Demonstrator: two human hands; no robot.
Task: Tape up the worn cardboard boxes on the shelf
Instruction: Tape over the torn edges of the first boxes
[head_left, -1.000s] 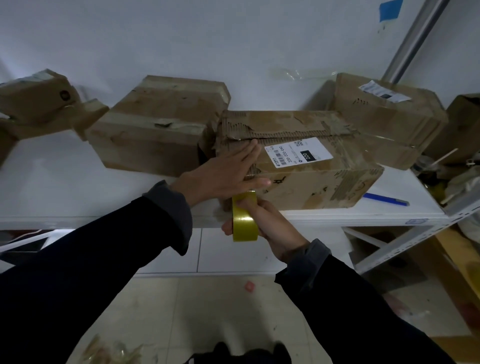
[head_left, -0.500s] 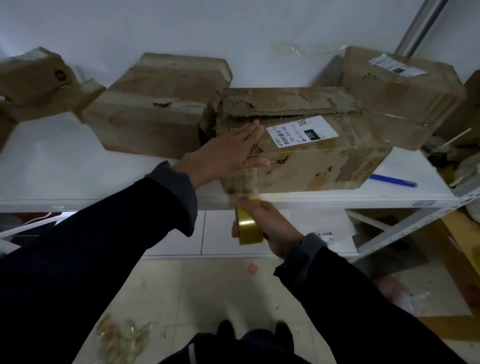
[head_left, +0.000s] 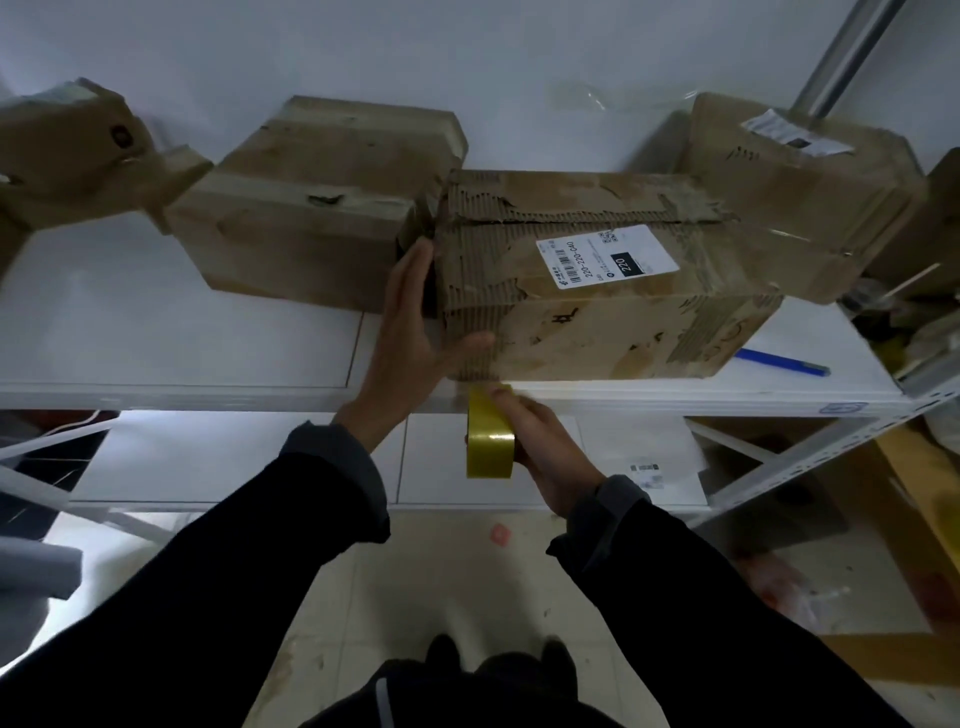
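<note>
The worn box (head_left: 597, 291) is seated on the white shelf (head_left: 176, 353), at its front edge, between other battered cartons. The left hand (head_left: 410, 332) is laid flat against the box's left end, fingers straight and together, thumb spread onto the front face. The tape roll (head_left: 490, 439) is held just below the shelf edge by the right hand (head_left: 545, 447), with the fingers curled round it; a strip appears to be drawn up from the roll to the lower front corner of the box, though its free end cannot be made out.

For a sound result, the box should be braced firmly by the left hand while the roll is pulled taut and carried round the torn corner. The strip should be pressed down and smoothed as it is laid, so that no slack is trapped.

The cardboard is rectangular and brown, its outer skin stripped at the left to expose ribbed corrugation. A smooth white label (head_left: 608, 257) is fixed on top. The tape is glossy and yellowish.
</note>
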